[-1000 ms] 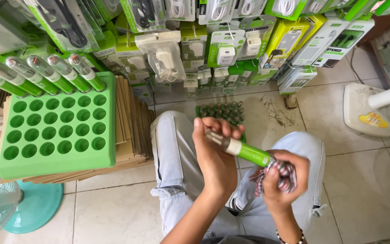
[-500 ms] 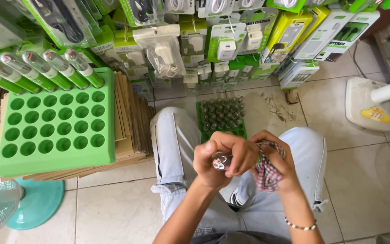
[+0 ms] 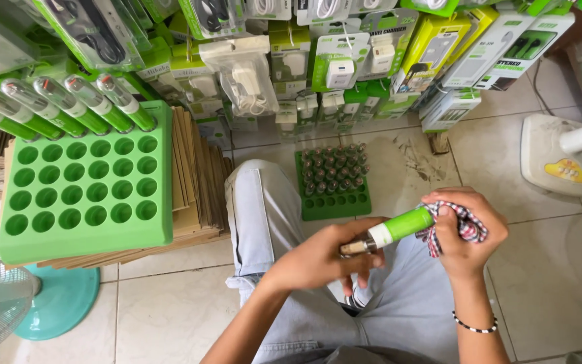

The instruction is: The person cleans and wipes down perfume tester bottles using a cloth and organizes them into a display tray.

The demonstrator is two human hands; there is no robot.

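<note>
My left hand (image 3: 328, 255) grips the clear head end of a green and white flashlight (image 3: 393, 229) above my lap. My right hand (image 3: 465, 236) holds a checked cloth (image 3: 467, 228) wrapped around the flashlight's green tail end. The flashlight lies nearly level between the two hands. On the floor between my knees stands a small green tray (image 3: 335, 202) filled with several flashlights. To the left, a large green tray (image 3: 85, 195) with round holes rests on stacked cardboard and carries a row of flashlights (image 3: 69, 104) along its far edge.
Packaged chargers and cables (image 3: 338, 67) hang and pile along the back. A fan with a teal base (image 3: 55, 303) stands at the lower left. A white fan base (image 3: 560, 165) sits at the right. Flat cardboard sheets (image 3: 200, 182) lie under the large tray.
Half a second ago both hands were bunched together around the flashlight. Now they have drawn apart, the right hand and cloth slid to the tail end, and the green body shows between them.
</note>
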